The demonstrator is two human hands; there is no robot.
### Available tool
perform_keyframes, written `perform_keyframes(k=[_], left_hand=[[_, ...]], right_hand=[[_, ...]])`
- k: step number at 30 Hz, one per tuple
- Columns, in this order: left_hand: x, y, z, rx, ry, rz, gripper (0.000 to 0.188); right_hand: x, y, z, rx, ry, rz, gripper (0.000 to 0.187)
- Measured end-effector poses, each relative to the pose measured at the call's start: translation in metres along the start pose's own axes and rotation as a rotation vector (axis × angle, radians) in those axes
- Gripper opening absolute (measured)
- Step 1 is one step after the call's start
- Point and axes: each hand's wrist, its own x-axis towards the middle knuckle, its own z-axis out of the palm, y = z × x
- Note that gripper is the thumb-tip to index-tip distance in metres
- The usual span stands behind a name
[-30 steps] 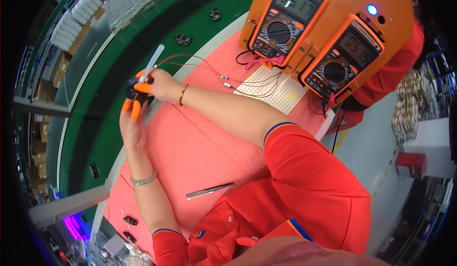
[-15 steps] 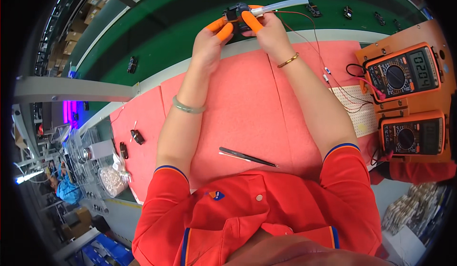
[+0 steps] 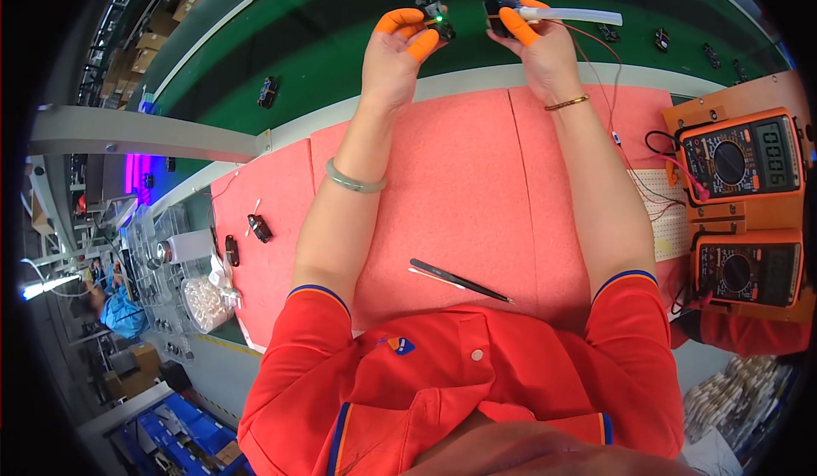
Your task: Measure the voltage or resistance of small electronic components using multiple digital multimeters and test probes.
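My left hand (image 3: 393, 63), with orange finger cots, pinches a small black electronic module (image 3: 444, 30) that shows a lit green spot. Across a gap to its right, my right hand (image 3: 549, 54), also in orange finger cots, grips a black test fixture (image 3: 494, 5). A translucent whitish tube (image 3: 583, 16) sticks out of it to the right, and thin red wires (image 3: 613, 93) run from it toward the meters. Both hands are raised at the near side of a green conveyor belt (image 3: 340, 37).
Pink mats (image 3: 451, 169) bear black tweezers (image 3: 459, 280) and a cotton swab. Two orange multimeters (image 3: 739, 161) and a white perforated board (image 3: 668, 186) are at right. More black modules (image 3: 267, 93) sit on the belt. A metal post (image 3: 153, 131) and a bag of white bits (image 3: 206, 301) are at left.
My hands have moved apart: the module in my left hand has come away from the fixture in my right hand. The upper meter's reading has changed. The whole view has shifted slightly.
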Motion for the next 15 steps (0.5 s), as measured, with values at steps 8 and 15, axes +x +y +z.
perform_keyframes(k=[8, 15], left_hand=[[-0.007, 0.013, 0.01, -0.243, -0.13, -0.071, 0.026], [0.004, 0.006, -0.013, -0.597, 0.012, -0.259, 0.026]], right_hand=[[0.007, 0.007, -0.009, -0.059, 0.098, -0.009, 0.024], [0.007, 0.01, -0.012, 0.023, 0.082, -0.003, 0.026]])
